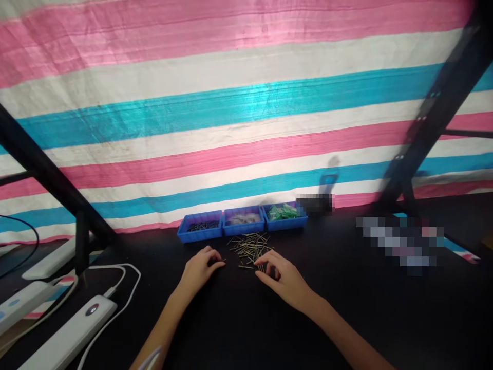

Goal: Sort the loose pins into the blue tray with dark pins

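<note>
My left hand (202,267) rests on the black table just left of a loose pile of thin metal rods (250,246). Its thumb and forefinger come together in a pinch; anything between them is too small to make out. At the pile's right front edge is my right hand (283,275), thumb and forefinger slightly apart near a few rods, with nothing visibly gripped. The rods are slim, dark and brass-coloured, and lie in all directions; their exact kind is unclear. One short rod (245,266) lies apart between the hands.
Behind the pile stand a blue bin (200,236) of dark thin pieces, a blue bin (243,229) of pale pieces and a blue bin (287,224) of green pieces. White power strips (73,336) and cables are at left. Black frame legs (54,174) flank the table before a striped sheet (231,67).
</note>
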`<state>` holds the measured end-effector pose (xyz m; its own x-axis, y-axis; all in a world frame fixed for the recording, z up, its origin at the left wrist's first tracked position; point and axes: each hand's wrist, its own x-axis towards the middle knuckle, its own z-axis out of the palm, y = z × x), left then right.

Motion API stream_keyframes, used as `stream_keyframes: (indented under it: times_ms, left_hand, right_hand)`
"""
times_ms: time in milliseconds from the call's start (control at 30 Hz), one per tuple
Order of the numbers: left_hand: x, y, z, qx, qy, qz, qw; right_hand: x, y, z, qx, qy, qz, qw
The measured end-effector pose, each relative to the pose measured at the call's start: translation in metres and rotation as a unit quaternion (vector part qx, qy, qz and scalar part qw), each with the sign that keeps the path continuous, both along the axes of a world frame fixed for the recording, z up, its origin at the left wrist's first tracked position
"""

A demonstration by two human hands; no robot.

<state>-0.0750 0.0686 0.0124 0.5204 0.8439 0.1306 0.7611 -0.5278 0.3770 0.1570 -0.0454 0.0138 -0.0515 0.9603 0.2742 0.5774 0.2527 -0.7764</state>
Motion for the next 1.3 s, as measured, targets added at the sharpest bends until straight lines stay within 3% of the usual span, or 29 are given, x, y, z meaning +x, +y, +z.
stream_keyframes:
  times_ms: [167, 333, 633, 800, 967, 1300]
  left_hand:
    - [0.029, -0.018, -0.004, -0.015, -0.104, -0.045, 0.993]
    - [0.064, -0.050, -0.008, -0.088, -0.283, -0.068, 0.953]
    - [0.062, -0.056, -0.010, -0.229, -0.417, -0.053, 0.878]
    - [0.063, -0.062, -0.011, -0.214, -0.407, -0.057, 0.886]
    - [0.061, -0.059, -0.008, -0.171, -0.392, -0.034, 0.903]
    - [0.062, -0.063, -0.004, -0.108, -0.326, -0.089, 0.935]
  right_hand:
    - [0.001, -0.001, 0.002, 0.015, -0.033, 0.002, 0.999]
    - [-0.001, 0.002, -0.005, -0.001, -0.039, 0.002, 0.999]
    - [-0.014, 0.002, -0.002, -0.070, 0.145, 0.024, 0.987]
    - [-0.011, 0.002, -0.001, -0.078, 0.167, 0.030, 0.982]
    - [-0.004, 0.004, 0.004, -0.038, 0.159, -0.006, 0.987]
    - [-0.008, 0.005, 0.001, 0.026, 0.155, -0.028, 0.987]
